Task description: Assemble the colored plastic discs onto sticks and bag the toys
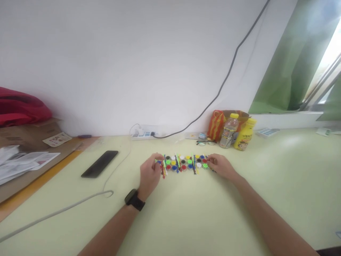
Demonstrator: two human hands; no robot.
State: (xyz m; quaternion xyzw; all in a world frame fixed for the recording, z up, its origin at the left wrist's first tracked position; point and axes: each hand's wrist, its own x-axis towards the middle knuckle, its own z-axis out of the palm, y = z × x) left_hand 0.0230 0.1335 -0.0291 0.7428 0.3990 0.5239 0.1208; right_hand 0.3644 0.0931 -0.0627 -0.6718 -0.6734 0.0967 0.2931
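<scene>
Small round pots (183,161) with black, white, yellow, green, red and blue lids stand in a block of short rows on the pale green table (191,217). Bundles of thin coloured plastic sticks (177,163) lie between groups of pots and at both ends. At the left end, my left hand (150,173) is closed, its thumb and fingers around the sticks there. My right hand (221,166) pinches at the sticks at the right end, beside a green-lidded pot. The fingers partly hide both end bundles, and their exact grip is small. A black watch (134,200) is on my left wrist.
A black phone (99,164) lies left, near a white cable (71,204). Behind are a power strip (145,135), glasses (206,142), a clear bottle (229,131), a yellow bottle (245,135) and a striped bag (216,126). Cardboard and papers (29,161) occupy the far left.
</scene>
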